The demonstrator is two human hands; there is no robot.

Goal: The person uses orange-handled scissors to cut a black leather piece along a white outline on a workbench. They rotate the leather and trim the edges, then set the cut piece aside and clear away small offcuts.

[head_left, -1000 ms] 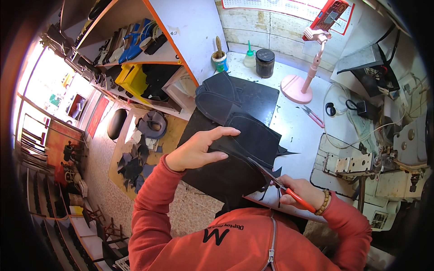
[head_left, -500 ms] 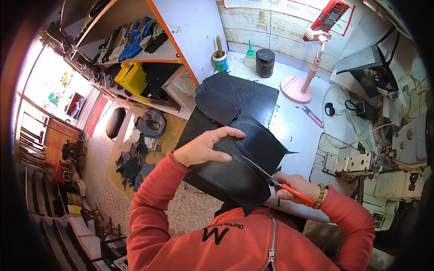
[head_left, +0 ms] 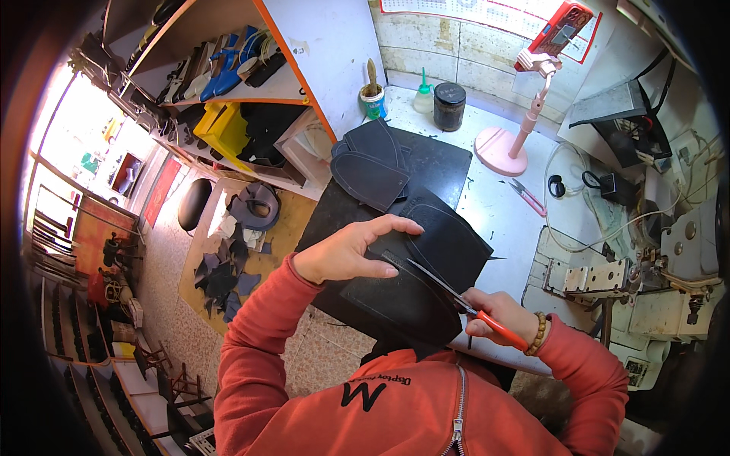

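Note:
My right hand (head_left: 502,313) grips a pair of scissors (head_left: 498,328) with orange handles. Their metal blades point up and left, along the gap between two black leather pieces. The far leather piece (head_left: 452,237) has a curved edge marked with a pale line. Nearer to me is the other leather piece (head_left: 403,292), also with a pale outline. With thumb and index finger spread, my left hand (head_left: 346,249) touches the leather: the index tip lies on the far piece, the thumb on the near one. Its other fingers are hidden.
Further dark leather pieces (head_left: 369,171) are stacked on a black mat (head_left: 437,156). Behind stand a brush in a pot (head_left: 372,99), a green-tipped bottle (head_left: 423,99), a dark jar (head_left: 449,106) and a pink phone stand (head_left: 502,150). Pink-handled snips (head_left: 530,199) lie right, near a machine (head_left: 684,235).
Both leather pieces have shifted slightly to the right. My left fingertips moved right with them, and the scissors remain between the pieces, nearly where they were.

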